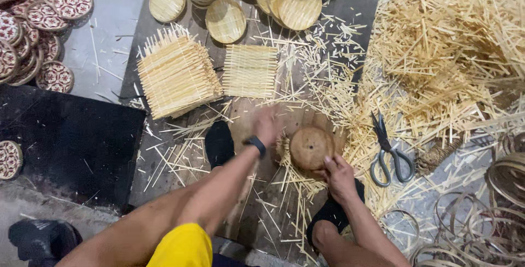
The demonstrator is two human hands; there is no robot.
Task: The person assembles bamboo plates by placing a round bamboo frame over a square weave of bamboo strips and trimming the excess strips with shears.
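Note:
A round wooden disc lies on a wooden board, with woven bamboo strips sticking out from under it. My right hand grips the disc's near edge. My left hand, blurred and with a dark band on its wrist, is just left of the disc over the board; I cannot tell whether it holds anything. Two stacks of square woven bamboo mats lie beyond the board.
Grey-handled scissors lie right of the disc. A heap of loose bamboo strips fills the right. Round woven trays sit at the top, patterned plates at the left, bamboo rings at lower right. A black mat lies left.

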